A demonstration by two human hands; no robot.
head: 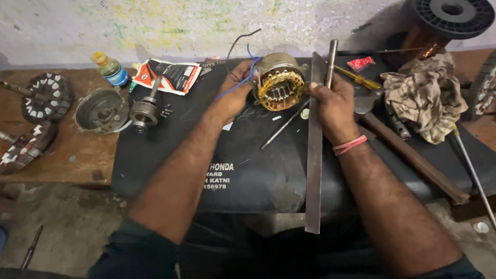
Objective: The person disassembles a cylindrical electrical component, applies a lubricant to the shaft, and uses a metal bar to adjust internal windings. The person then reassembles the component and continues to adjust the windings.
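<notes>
The left hand is curled around the left side of a motor winding, a round metal core wrapped in gold-coloured copper wire, and holds it tilted up off the black mat near the middle of the bench. A blue wire and a dark wire run out from under its fingers. The right hand is closed on a long flat metal file that stands just right of the winding and stretches from the far side of the mat to its near edge; a round steel rod rises beside the file at the same hand, and whether the fingers grip it too cannot be told. A pink band circles the right wrist.

On the mat, near the forearms, sits a patch of white printed lettering. Further left, at the mat's far edge, lies a flat pouch in black, white and red, with a small bottle with a yellow cap and blue label beside it. A small red packet lies far right of the rod. A crumpled rag lies to the right, below a black spool of copper wire. At far left lie a grey round cover and two dark slotted motor cores.
</notes>
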